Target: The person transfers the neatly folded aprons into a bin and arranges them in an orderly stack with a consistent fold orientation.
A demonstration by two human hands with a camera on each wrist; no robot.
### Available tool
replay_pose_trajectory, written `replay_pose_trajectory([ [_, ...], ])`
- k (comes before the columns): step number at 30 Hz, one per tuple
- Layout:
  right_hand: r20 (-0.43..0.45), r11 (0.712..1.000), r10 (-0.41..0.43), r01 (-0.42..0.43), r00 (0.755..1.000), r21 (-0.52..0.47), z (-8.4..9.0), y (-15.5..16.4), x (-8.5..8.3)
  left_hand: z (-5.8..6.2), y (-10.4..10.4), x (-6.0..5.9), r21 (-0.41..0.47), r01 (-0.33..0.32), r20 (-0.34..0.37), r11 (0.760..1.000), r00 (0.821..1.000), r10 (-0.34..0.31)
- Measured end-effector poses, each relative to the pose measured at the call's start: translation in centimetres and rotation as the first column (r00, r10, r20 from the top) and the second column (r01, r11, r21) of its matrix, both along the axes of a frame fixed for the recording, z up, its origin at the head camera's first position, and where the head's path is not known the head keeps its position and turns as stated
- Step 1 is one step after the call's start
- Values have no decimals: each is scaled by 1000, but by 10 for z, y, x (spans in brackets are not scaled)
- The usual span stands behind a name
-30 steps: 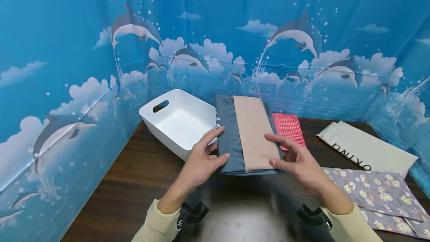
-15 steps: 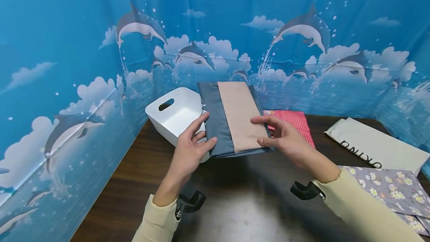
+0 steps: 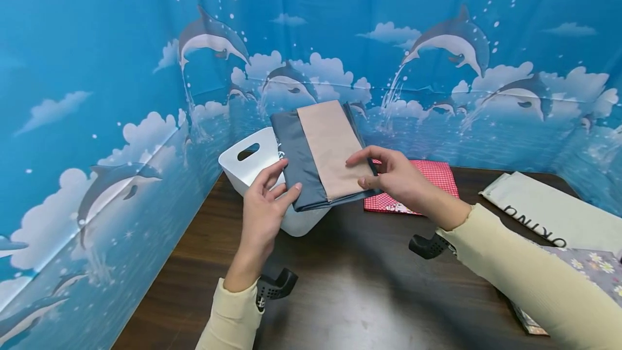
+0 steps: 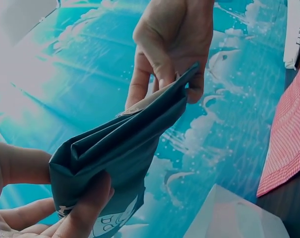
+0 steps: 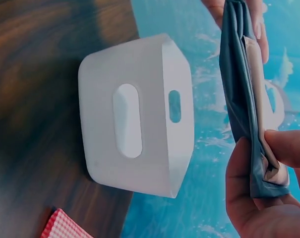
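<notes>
A folded cloth [image 3: 320, 150], grey-blue with a beige panel on top, is held in the air by both hands. My left hand [image 3: 272, 188] pinches its near left corner, thumb on top. My right hand [image 3: 384, 172] pinches its near right edge. The cloth hangs over the right part of a white plastic bin [image 3: 245, 158] with handle slots, which stands on the dark wooden table [image 3: 350, 285]. In the left wrist view the cloth [image 4: 120, 148] shows as several layers, and in the right wrist view the cloth [image 5: 244, 99] is edge-on beside the bin [image 5: 135, 129].
A red checked cloth [image 3: 430, 177] lies flat just right of the bin. Further right lie a cream bag with black lettering [image 3: 544, 209] and a grey floral cloth [image 3: 593, 263]. A blue dolphin-print backdrop [image 3: 97, 96] walls the table at the left and back.
Both hands have carried the folded cloth up and to the left, from in front of the red checked cloth to over the bin. More of the red cloth now shows.
</notes>
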State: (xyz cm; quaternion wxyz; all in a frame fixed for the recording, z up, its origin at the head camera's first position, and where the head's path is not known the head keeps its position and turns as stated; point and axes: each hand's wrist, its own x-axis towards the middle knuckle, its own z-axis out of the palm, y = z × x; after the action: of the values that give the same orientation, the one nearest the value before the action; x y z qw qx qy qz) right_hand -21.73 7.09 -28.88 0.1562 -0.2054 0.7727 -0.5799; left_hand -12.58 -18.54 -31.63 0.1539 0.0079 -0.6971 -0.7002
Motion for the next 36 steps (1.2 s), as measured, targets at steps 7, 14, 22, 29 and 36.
replay_pose_trajectory([
  [7, 3, 999, 12, -12, 1000, 30, 6, -15, -12, 1, -7, -2, 32, -35, 18, 999, 999, 35],
  [14, -43, 999, 24, -23, 999, 40, 8, -24, -23, 5, -8, -2, 68, -16, -21, 998, 1000, 17],
  [22, -46, 999, 39, -38, 998, 27, 9, -43, -28, 5, -21, 0, 61, -47, -19, 997, 999, 48],
  [29, 13, 998, 37, -37, 999, -43, 8, -47, -34, 6, -27, -2, 93, -51, -35, 994, 998, 54],
  [36, 92, 992, 85, -76, 992, -99, 7, -42, -36, 3, -26, -8, 95, -53, -11, 994, 998, 55],
])
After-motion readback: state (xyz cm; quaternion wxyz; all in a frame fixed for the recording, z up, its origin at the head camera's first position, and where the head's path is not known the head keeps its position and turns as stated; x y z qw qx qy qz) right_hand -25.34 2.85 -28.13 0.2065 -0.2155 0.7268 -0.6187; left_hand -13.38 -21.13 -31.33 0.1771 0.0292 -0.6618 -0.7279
